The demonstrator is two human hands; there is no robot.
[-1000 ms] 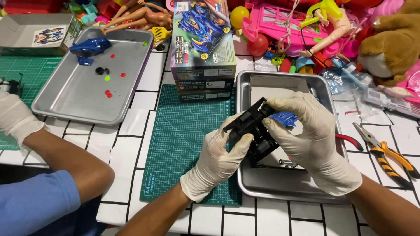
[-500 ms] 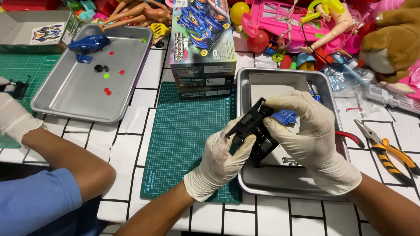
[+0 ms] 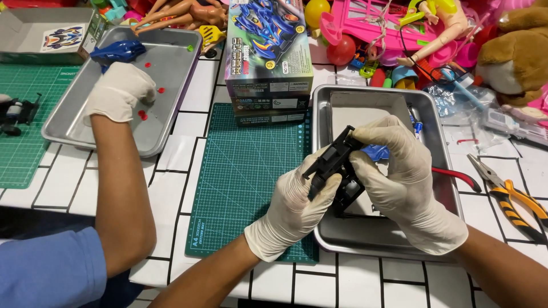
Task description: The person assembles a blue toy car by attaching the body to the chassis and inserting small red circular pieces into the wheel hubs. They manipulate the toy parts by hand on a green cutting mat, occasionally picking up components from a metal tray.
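Both gloved hands held a black toy car chassis at centre-right of the frame, just above the right steel tray. Left hand was wrapped around the chassis's lower-left end, fingers closed on it. Right hand gripped the upper-right side, thumb pressing the top edge, a small blue part showing between its fingers. Chassis was tilted, one end up toward the upper left.

Step in hand looked like fitting or seating a piece into the chassis, mid-assembly; the exact joint was hidden by the fingers. The next move would probably call for firm, aligned thumb pressure while the left hand kept the frame steady.

A green cutting mat lay on the tiled counter left of the tray, with a stack of model kit boxes at top centre. Orange-handled pliers lay at the right edge. A co-worker's gloved hand rested in the left steel tray at upper left, near a blue car body shell and small red bits. Toys and dolls were piled along the top.
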